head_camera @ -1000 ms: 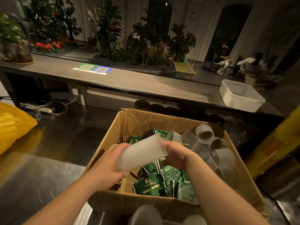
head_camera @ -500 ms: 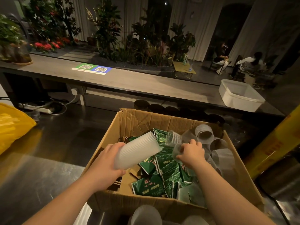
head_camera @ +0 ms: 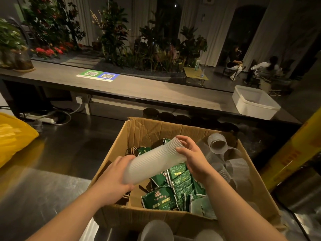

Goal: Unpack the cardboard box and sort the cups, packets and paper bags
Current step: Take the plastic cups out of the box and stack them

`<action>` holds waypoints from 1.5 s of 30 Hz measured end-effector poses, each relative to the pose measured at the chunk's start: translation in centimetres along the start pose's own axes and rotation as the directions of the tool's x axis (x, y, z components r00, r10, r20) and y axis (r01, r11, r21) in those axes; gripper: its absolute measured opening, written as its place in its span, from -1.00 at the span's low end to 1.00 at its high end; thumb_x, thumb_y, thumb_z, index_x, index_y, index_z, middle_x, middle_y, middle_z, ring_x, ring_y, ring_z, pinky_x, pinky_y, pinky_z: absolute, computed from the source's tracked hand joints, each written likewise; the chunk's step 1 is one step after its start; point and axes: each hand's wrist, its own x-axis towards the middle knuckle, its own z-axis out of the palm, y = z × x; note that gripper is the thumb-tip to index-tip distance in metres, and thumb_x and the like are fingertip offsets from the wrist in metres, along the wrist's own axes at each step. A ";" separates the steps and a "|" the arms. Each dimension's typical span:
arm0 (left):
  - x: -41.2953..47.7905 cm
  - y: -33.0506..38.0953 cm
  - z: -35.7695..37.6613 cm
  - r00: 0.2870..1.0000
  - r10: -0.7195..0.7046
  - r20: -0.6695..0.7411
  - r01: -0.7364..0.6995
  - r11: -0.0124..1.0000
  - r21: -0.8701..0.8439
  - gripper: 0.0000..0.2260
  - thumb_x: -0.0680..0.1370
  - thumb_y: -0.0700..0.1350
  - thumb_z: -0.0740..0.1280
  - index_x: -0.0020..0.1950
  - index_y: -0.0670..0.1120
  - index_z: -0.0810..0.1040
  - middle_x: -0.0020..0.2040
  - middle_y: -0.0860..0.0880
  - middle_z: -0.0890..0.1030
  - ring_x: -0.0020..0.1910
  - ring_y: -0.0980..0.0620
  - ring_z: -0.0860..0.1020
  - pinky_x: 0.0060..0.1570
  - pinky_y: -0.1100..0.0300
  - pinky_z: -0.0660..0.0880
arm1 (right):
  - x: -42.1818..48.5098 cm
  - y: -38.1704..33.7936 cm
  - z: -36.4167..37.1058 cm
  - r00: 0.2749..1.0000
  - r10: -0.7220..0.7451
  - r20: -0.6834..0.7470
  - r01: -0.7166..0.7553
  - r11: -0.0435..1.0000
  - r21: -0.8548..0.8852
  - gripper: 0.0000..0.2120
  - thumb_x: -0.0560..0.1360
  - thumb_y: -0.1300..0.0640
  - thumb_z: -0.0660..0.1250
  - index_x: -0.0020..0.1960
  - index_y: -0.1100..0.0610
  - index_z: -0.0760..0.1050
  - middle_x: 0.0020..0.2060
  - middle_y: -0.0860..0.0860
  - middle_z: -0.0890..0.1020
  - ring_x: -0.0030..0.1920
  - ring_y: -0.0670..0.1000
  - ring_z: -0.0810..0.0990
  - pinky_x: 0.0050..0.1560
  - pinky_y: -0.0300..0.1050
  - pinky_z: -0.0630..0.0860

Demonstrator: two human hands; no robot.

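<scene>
An open cardboard box (head_camera: 139,133) stands on the steel counter in front of me. Above it I hold a stack of ribbed translucent cups (head_camera: 152,162) lying sideways. My left hand (head_camera: 112,181) grips the stack's lower end. My right hand (head_camera: 192,157) clasps the upper end, where a further cup sits nested on the stack. Inside the box lie green packets (head_camera: 178,185) in the middle, several loose ribbed cups (head_camera: 225,153) on the right, and brown paper bags with handles (head_camera: 133,150) partly hidden at the left.
A yellow plastic bag (head_camera: 13,136) lies at the left on the counter. A white tub (head_camera: 253,101) sits on the grey shelf behind. A yellow roll (head_camera: 291,153) leans at the right. More cups (head_camera: 156,230) stand below the box's near edge. Two people sit far back.
My right hand left the stack, picked a loose cup from the box and brought it onto the stack's upper end. The stack is now longer and tilted more upward.
</scene>
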 end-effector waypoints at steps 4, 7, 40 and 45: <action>0.0 -0.1 0.1 1.000 0.012 0.015 -0.012 1.000 -0.004 -0.24 0.45 0.00 0.56 0.42 0.36 0.13 0.29 0.35 0.23 0.28 0.19 0.34 0.39 0.06 0.39 | -0.1 0.2 0.5 0.994 0.082 0.076 -0.083 0.997 0.005 -0.67 0.60 0.11 0.33 0.34 -0.10 0.47 0.41 0.09 0.44 0.35 0.15 0.46 0.48 0.19 0.34; 0.2 -0.3 0.1 1.000 -0.002 0.007 0.002 1.000 -0.002 -0.23 0.45 0.01 0.56 0.46 0.32 0.15 0.29 0.34 0.23 0.26 0.18 0.35 0.36 0.08 0.43 | -0.2 1.2 1.9 0.958 0.158 0.241 -0.148 0.987 -0.057 -0.49 0.53 -0.28 0.23 0.45 -0.20 0.36 0.51 0.01 0.31 0.48 0.13 0.30 0.57 0.22 0.16; 0.0 -0.1 0.1 0.999 -0.017 -0.030 0.017 1.000 0.006 -0.23 0.45 0.00 0.57 0.47 0.29 0.15 0.31 0.30 0.22 0.28 0.15 0.35 0.37 -0.01 0.45 | -2.1 0.3 1.1 0.979 0.120 0.167 -0.072 0.962 -0.264 -0.30 0.56 -0.32 0.19 0.64 -0.18 0.10 0.57 -0.11 0.27 0.52 -0.01 0.29 0.56 0.14 0.21; 0.0 -0.1 0.1 1.000 -0.009 -0.024 0.010 1.000 0.012 -0.22 0.45 0.00 0.57 0.48 0.28 0.15 0.29 0.32 0.21 0.28 0.14 0.36 0.38 -0.04 0.46 | -2.3 0.1 -2.6 0.998 0.008 -0.055 -0.045 0.690 -0.723 -0.49 0.63 -0.14 0.29 0.52 -0.03 0.33 0.38 -0.06 0.49 0.41 0.01 0.45 0.40 0.04 0.44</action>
